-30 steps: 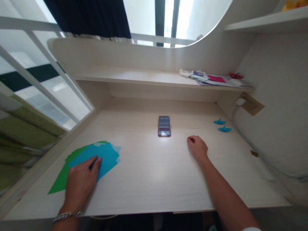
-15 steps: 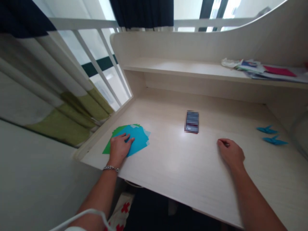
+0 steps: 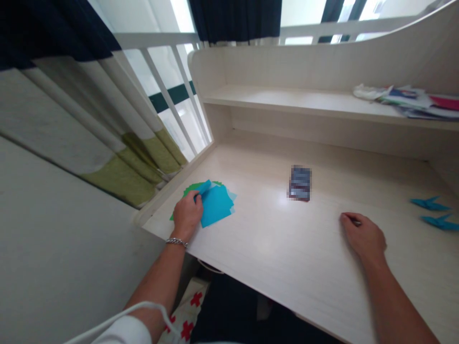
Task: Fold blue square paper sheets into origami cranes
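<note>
A fanned stack of blue and green paper sheets (image 3: 218, 206) lies at the left of the desk. My left hand (image 3: 188, 212), with a chain bracelet on its wrist, pinches a blue paper sheet (image 3: 204, 187) whose edge is lifted and curled off the stack. On the right, my right hand (image 3: 365, 236) rests on the desk top with curled fingers; whether anything is inside them is hidden. Two blue folded paper birds (image 3: 430, 204) sit beyond it near the right edge.
A pixelated, phone-like rectangle (image 3: 300, 183) lies mid-desk. Papers and a crumpled white wrapper (image 3: 405, 98) are piled on the shelf (image 3: 287, 100) at the back. A curtain (image 3: 118, 129) and white railing border the left side. A white cable (image 3: 143, 306) crosses my left forearm.
My left hand has gone from lying on the stack with spread fingers to pinching a blue sheet and curling its edge up. The whole view has shifted; my right hand stays curled.
</note>
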Demonstrator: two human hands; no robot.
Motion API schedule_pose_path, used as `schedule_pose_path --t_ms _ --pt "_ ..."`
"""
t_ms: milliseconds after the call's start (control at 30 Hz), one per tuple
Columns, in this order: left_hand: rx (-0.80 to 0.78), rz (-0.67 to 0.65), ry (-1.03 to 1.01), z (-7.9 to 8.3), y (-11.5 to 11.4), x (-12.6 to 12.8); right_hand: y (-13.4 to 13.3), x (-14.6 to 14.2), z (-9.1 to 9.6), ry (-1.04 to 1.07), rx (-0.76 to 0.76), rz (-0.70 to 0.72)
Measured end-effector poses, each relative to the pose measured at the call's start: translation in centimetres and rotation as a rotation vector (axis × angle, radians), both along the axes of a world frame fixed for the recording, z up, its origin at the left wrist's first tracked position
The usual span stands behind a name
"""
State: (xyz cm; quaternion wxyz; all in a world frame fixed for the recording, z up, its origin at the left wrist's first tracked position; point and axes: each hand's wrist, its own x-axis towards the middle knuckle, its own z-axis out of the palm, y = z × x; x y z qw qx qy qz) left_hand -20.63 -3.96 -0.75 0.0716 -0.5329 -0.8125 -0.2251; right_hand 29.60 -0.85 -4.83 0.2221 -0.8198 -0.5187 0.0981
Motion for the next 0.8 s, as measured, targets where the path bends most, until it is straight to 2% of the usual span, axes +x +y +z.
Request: schedule_pose_path --t_ms 100,200,333,433,533,633,700,800 --pt "0.205 -0.007 -0.180 1.3 -0.1 -0.2 0.0 -0.1 0.1 0.010 0.003 -0.008" --pt "0.357 -0.065 -0.527 2.3 0.0 0.8 0.0 -0.2 0.2 0.035 0.011 -0.022" --pt "0.283 -0.195 -1.211 2.5 0.8 4.7 -0.4 -0.9 0.9 0.108 0.131 -0.042" --pt "0.144 -0.341 -1.548 2.1 1.6 8.7 -1.1 -2.7 2.1 0.223 0.300 0.052" --pt "0.005 -0.510 -1.693 1.5 2.6 12.7 -1.7 -6.1 3.5 0.438 0.293 0.244" --pt "-0.122 -0.640 -1.744 0.7 4.1 16.0 -1.4 -9.6 4.5 0.790 0.115 0.462" --pt "-0.180 -0.703 -1.737 0.1 5.2 17.7 -0.7 -11.1 4.4 0.983 0.063 0.483" --pt "-0.218 -0.742 -1.739 -0.8 6.4 19.4 0.5 -11.6 3.6 1.068 0.168 0.336"
